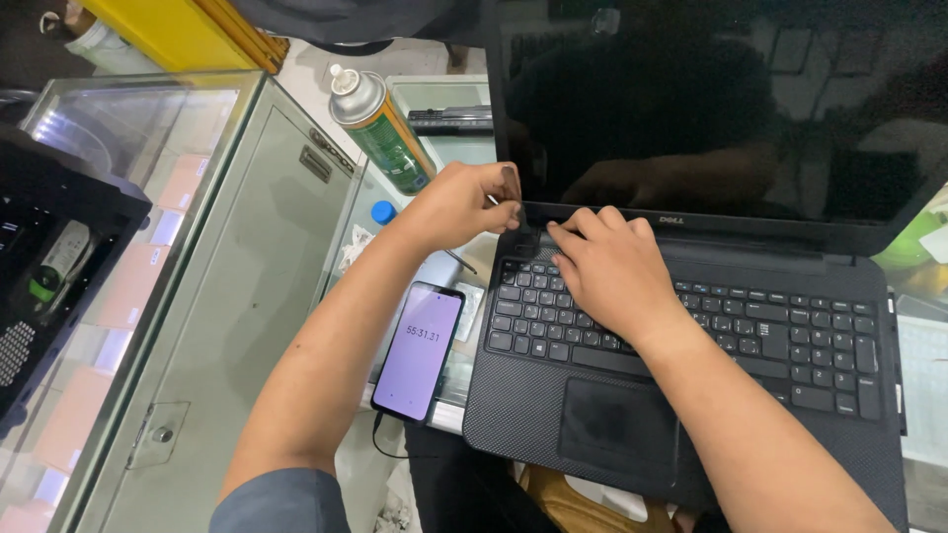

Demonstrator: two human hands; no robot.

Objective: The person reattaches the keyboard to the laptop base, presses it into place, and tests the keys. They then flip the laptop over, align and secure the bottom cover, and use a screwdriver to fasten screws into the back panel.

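An open black laptop with a textured plastic palm rest [513, 405] lies across the right half of the view, its long axis running roughly from nine o'clock to three o'clock, tilted a little so the right end sits lower in the frame. Its dark, switched-off screen [711, 109] stands up at the twelve o'clock side, facing the person, and the trackpad edge points toward six o'clock.

The left hand [464, 202] reaches to the laptop's upper left corner, at the hinge end, its fingers pinched narrowly around a small thin tool [511, 183] whose kind cannot be made out. The right hand [612, 276] lies flat on the upper left part of the black keyboard [770, 331], fingers loosely spread and holding nothing, fingertips pointing toward ten o'clock and touching the strip just above the top key row, near the left hand.

At nine o'clock from the laptop, just beside its left edge, a black smartphone with a lit lilac screen [420, 350] lies flat, long axis running twelve to six, a cable leaving its bottom end. At eleven o'clock a green spray can with a white cap [380, 128] lies tilted on the glass-topped counter [434, 99]. A grey metal cabinet [247, 276] fills the nine o'clock side.
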